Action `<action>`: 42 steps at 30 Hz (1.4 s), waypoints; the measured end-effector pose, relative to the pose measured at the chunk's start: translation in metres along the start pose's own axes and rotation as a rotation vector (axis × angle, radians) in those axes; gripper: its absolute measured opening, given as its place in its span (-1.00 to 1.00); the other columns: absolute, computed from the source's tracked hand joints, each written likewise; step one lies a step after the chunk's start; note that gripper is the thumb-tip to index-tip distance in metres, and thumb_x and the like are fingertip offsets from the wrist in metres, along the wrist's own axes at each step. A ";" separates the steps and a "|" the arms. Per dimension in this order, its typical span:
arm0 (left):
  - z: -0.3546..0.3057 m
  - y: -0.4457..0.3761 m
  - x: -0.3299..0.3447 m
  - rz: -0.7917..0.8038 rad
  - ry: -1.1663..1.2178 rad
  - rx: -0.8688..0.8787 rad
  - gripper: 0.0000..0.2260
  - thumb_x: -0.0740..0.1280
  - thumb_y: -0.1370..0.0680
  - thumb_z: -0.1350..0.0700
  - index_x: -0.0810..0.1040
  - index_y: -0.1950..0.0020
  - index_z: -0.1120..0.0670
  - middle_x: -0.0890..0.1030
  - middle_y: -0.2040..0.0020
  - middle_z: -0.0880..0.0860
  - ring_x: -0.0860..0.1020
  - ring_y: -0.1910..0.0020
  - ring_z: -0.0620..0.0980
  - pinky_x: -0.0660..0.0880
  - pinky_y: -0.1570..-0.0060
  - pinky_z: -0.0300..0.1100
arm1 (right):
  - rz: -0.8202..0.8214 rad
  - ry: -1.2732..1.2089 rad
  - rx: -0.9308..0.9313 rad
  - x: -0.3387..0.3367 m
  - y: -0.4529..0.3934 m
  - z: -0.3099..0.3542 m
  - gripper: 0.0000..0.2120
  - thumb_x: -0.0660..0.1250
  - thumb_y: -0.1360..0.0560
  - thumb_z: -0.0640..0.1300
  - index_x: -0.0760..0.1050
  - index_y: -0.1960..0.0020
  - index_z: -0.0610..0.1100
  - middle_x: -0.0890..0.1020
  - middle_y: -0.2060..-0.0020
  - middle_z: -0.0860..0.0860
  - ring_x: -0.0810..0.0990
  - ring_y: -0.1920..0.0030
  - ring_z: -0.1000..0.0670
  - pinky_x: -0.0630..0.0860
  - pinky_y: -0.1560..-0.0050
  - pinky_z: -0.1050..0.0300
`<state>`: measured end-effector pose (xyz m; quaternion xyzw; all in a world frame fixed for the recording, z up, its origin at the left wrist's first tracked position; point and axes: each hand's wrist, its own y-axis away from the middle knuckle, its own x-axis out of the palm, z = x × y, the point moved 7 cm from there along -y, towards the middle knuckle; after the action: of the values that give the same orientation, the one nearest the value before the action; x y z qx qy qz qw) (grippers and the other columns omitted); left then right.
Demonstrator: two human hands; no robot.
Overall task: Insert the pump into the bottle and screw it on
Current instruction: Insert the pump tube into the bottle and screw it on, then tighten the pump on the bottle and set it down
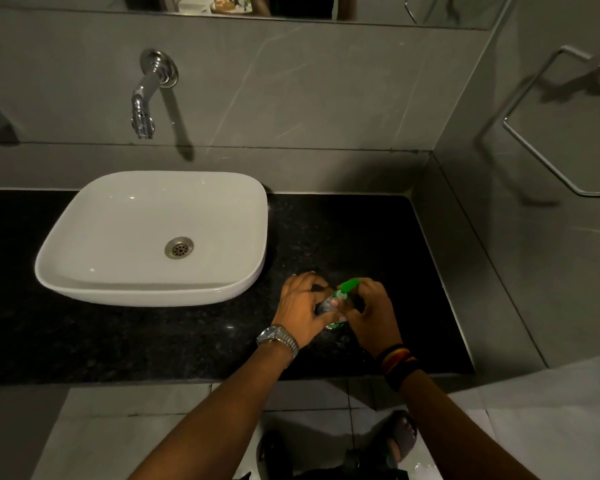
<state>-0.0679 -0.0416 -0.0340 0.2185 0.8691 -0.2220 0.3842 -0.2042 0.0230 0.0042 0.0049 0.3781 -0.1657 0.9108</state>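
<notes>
Over a black granite counter (378, 237), the left hand (300, 303) grips the soap bottle (326, 306) while right hand (371, 315) fingers pinch its green pump (347, 285); turning squarely should avoid cross-threading.

A bathroom: white basin (153, 237) on black counter (343, 230), wall tap (146, 98), towel ring (551, 133).

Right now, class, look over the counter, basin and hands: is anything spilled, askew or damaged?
Nothing stands out. The left hand and right hand hold the bottle with its green pump over the black counter; the white basin looks dry and sits level.
</notes>
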 end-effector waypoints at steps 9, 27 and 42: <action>0.001 -0.001 0.001 0.008 -0.042 -0.022 -0.62 0.43 -0.42 -0.25 0.71 -0.12 -0.06 0.59 -0.27 -0.02 0.40 -0.43 0.05 0.19 -0.50 0.21 | -0.051 -0.093 0.164 -0.003 0.008 -0.007 -0.66 0.58 -0.32 0.05 0.62 -0.01 -0.05 0.57 -0.02 0.06 0.57 -0.16 -0.05 0.51 -0.15 0.13; 0.000 -0.003 0.000 0.074 -0.074 -0.020 -0.51 0.42 -0.38 -0.37 0.70 -0.16 -0.10 0.56 -0.28 -0.05 0.32 -0.48 0.04 0.02 -0.57 0.16 | 0.251 -0.445 0.375 -0.011 0.008 0.020 -0.76 0.36 -0.55 -0.25 0.64 0.02 -0.46 0.69 0.00 -0.40 0.65 0.06 -0.11 0.64 0.02 0.06; 0.001 -0.033 -0.037 0.289 -0.315 0.125 -0.19 0.46 -0.25 -0.45 0.50 -0.43 -0.12 0.44 -0.48 0.00 0.26 -0.55 0.08 0.02 -0.56 0.16 | 0.187 -0.469 0.479 -0.019 0.004 0.013 -0.79 0.42 -0.49 -0.24 0.63 0.10 -0.44 0.70 0.10 -0.37 0.67 0.06 -0.18 0.60 -0.10 -0.10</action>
<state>-0.0632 -0.0766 0.0010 0.3266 0.7425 -0.2497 0.5288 -0.2070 0.0310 0.0260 0.2147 0.1069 -0.1621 0.9572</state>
